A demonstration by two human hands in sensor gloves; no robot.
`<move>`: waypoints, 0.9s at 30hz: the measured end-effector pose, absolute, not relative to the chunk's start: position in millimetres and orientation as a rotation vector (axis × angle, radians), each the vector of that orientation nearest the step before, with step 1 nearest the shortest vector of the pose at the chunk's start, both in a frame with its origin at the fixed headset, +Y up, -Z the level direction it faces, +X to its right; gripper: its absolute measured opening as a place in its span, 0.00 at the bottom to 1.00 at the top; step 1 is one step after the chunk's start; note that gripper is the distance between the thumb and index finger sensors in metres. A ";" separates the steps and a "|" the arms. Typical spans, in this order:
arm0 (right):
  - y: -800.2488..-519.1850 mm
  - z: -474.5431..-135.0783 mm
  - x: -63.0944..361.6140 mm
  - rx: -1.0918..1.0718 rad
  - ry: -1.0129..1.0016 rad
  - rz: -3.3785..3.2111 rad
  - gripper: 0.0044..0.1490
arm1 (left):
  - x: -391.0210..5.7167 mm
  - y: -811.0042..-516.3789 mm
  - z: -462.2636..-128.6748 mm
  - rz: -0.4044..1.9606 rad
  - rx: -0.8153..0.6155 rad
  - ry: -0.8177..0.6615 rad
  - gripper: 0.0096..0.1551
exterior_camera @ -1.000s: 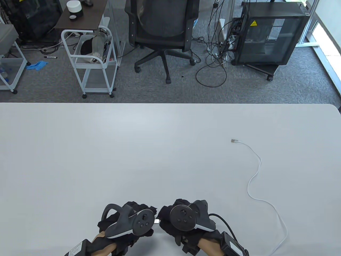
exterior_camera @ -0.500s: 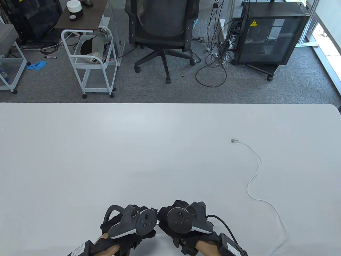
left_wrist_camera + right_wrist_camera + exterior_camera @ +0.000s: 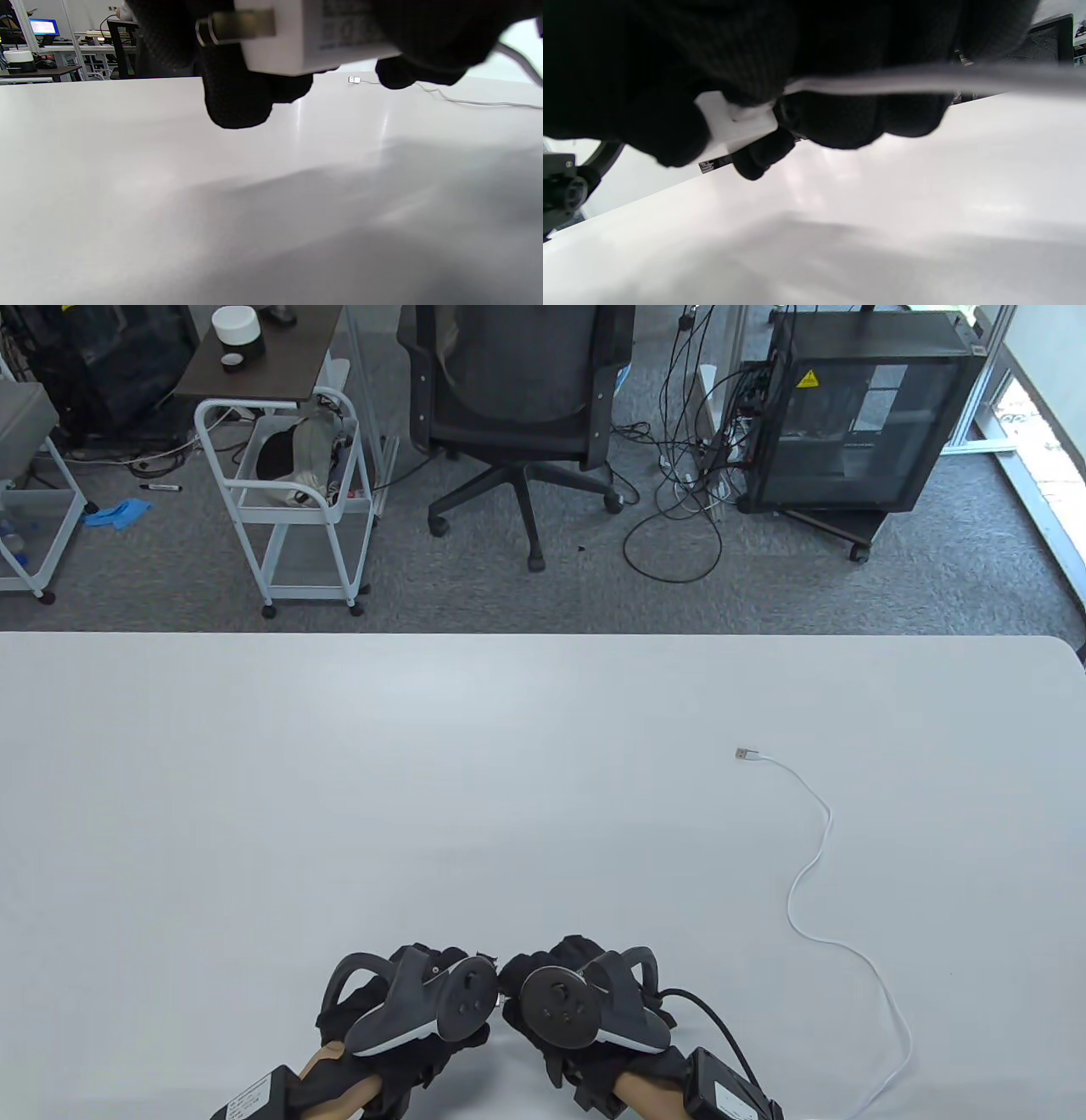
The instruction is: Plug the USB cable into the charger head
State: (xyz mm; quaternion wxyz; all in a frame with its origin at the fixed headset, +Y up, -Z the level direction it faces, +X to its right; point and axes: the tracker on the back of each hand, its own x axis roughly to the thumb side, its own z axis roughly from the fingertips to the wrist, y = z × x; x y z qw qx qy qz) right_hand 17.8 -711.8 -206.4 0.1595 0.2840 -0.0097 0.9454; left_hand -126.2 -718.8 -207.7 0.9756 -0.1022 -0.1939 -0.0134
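Observation:
My left hand (image 3: pixel 424 1005) grips a white charger head (image 3: pixel 314 38) with its metal prongs (image 3: pixel 235 27) pointing left in the left wrist view. My right hand (image 3: pixel 577 1005) pinches the white USB plug (image 3: pixel 734 123) of the cable, whose cord (image 3: pixel 925 78) runs off right in the right wrist view. Both hands are pressed together above the table's near edge. The join between plug and charger is hidden by the gloves. The white cable (image 3: pixel 814 891) trails over the table on the right to a free connector (image 3: pixel 745 754).
The white table (image 3: pixel 339 780) spreads ahead of the hands. Beyond its far edge are an office chair (image 3: pixel 517 415), a white cart (image 3: pixel 288 492) and a black cabinet (image 3: pixel 857 415) on the floor.
The two hands have closed together; the small gap with the plug visible between them one second ago is gone. The right hand shifted slightly left.

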 end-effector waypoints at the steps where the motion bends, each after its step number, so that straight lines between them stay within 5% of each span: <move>1: -711.8 -206.3 18.9 0.814 -0.038 2.717 0.34 | -127.3 -719.2 -208.3 -0.034 -0.206 -0.382 0.46; 9: -714.8 -209.5 24.0 0.824 -0.005 2.750 0.57 | -131.6 -720.3 -211.3 -0.027 -0.217 -0.354 0.46; 27: -717.7 -232.7 63.3 0.653 0.076 2.836 0.63 | -129.1 -718.1 -206.0 -0.048 -0.211 -0.402 0.46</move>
